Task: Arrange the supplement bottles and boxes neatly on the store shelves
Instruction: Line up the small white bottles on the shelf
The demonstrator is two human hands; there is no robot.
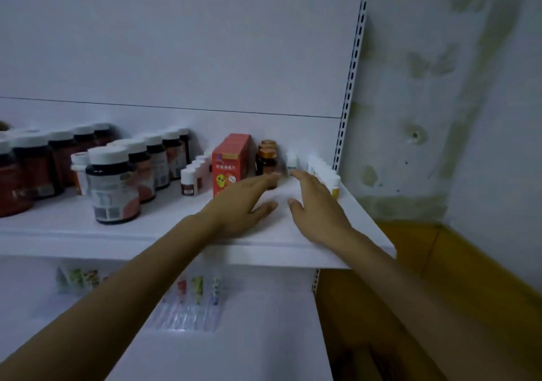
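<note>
Trouble could come from the tight spot at the back of the white metal shelf point(176, 234), where both hands reach in. The left hand point(243, 201) lies flat, fingers straight, in front of the tall red cardboard box point(231, 157). Its fingertips are right at the brown glass bottles with gold caps point(268, 156); I cannot tell if they touch. The right hand point(316, 204) is flat too, its fingertips just beside the tiny white bottle with a blue-green label point(291, 160). The row of small white plastic bottles point(322, 172) runs along its outer side. Neither grip holds anything; both are loose and spread. I think a quick push could knock the gold-capped bottles over like dominoes, since they stand in a close line, and glass could roll and break. The red box is tall and thin, so a bump from the left wrist might tip it onto the little brown bottles with white caps point(189, 181). The white row stands near the shelf's right edge, so a nudge from the right hand might send one off the side. The red box shows yellow signs and a yellow cartoon face, but the signs are too blurry to read. The labels on the big dark jars with white lids point(113, 184) are blurry too, so no brand name can be made out.
</note>
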